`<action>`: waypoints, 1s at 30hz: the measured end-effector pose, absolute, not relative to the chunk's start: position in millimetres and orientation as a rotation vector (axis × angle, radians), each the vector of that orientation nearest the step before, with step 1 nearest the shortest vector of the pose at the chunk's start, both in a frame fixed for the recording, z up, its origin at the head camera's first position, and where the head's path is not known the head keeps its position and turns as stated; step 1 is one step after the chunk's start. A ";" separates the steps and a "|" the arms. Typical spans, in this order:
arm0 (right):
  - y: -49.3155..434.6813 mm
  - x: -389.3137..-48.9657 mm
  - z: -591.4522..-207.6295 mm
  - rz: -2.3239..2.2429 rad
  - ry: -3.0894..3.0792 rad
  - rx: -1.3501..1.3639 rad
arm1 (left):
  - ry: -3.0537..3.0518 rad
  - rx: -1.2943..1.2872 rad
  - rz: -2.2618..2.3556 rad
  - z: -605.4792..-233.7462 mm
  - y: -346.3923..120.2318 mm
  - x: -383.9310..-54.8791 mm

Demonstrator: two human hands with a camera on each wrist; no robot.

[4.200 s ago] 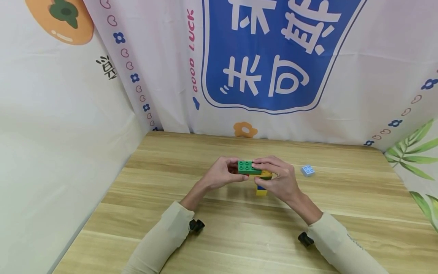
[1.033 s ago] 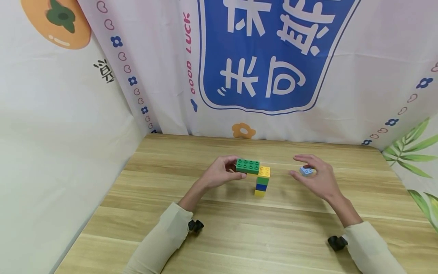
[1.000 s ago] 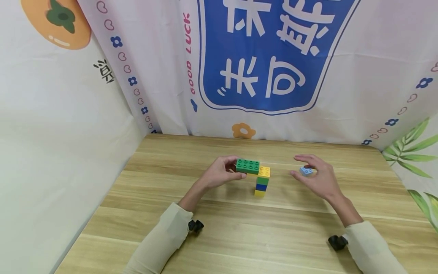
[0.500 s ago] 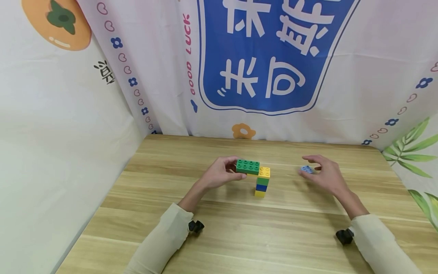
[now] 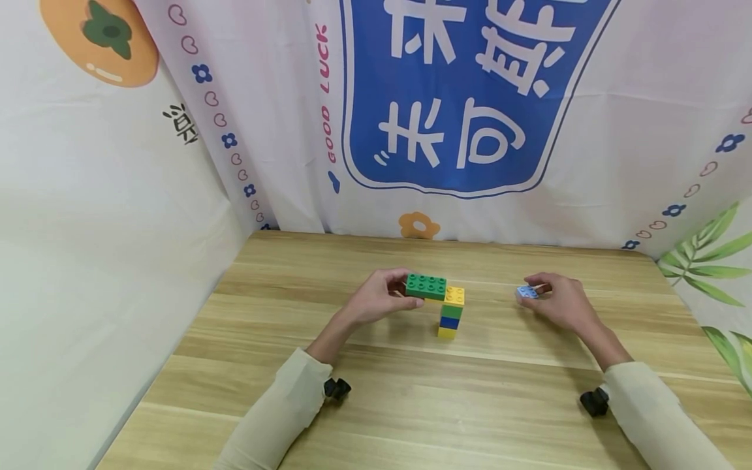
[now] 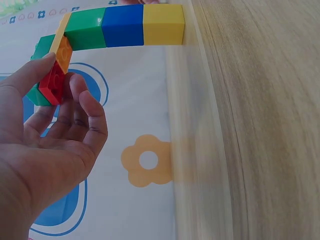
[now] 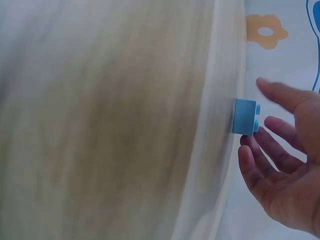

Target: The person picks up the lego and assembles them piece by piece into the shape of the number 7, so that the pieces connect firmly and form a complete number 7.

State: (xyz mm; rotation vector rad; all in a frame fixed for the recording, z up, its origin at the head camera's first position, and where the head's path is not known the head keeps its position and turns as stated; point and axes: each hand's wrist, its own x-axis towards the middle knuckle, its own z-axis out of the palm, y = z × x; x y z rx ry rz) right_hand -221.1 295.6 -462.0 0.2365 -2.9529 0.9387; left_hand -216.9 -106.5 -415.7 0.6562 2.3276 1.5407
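My left hand pinches the overhanging end of a toy brick structure. A long green brick tops that end, and a red brick shows under it in the left wrist view. The structure's column has a yellow brick at the base, then blue, green and a yellow-orange one on top. At the right, my right hand surrounds a light blue brick resting on the table. In the right wrist view, thumb and fingers spread about this brick, with a gap at the thumb.
The wooden table ends at the back against a printed cloth. Another white cloth hangs along the left side. A black wrist camera sits at the left cuff and another camera at the right.
My right hand left the structure, moved right to the light blue brick, and its thumb and fingers have drawn closer around it. The left hand keeps holding the structure in place.
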 end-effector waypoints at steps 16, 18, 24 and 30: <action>287.5 -221.0 -460.5 0.930 -2.950 0.276 | 2.335 0.678 1.537 -414.5 -106.7 -216.6; 284.5 -219.4 -457.6 0.941 -2.936 0.281 | 2.331 0.680 1.540 -414.0 -106.5 -216.6; 273.0 -213.5 -443.8 1.005 -2.846 0.332 | 2.323 0.679 1.548 -414.3 -106.6 -216.4; 257.0 -207.6 -429.1 1.077 -2.727 0.407 | 2.321 0.675 1.551 -415.8 -106.6 -217.6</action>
